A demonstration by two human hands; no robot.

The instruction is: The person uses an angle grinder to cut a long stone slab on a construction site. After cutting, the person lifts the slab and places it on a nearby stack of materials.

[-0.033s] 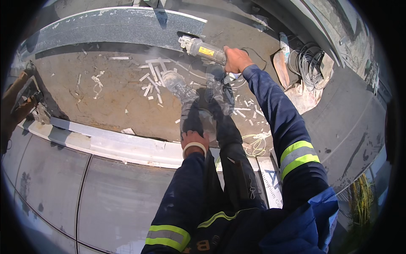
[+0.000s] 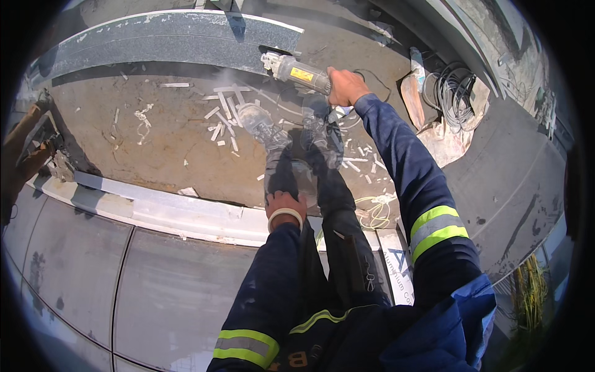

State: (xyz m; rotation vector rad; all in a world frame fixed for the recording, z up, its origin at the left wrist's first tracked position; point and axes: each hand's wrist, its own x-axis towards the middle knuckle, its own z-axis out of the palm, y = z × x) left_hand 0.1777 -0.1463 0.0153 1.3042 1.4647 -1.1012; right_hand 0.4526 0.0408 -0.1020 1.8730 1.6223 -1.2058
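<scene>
My right hand is closed round the body of a dusty grey angle grinder with a yellow label; its head is at the lower edge of a long grey metal strip, near the strip's right end, with some pale dust below. A cord loops beside the hand. My left hand rests on my left leg near the knee, fingers apart and slightly bent, holding nothing. Below the grinder my dusty shoes stand among scattered pale offcuts.
A co-worker's arm and hand show at the far left. A coiled cable lies on pale sacking at the upper right, beside a curved grey panel. A pale ledge borders grey panels below. Yellow cord lies right of my legs.
</scene>
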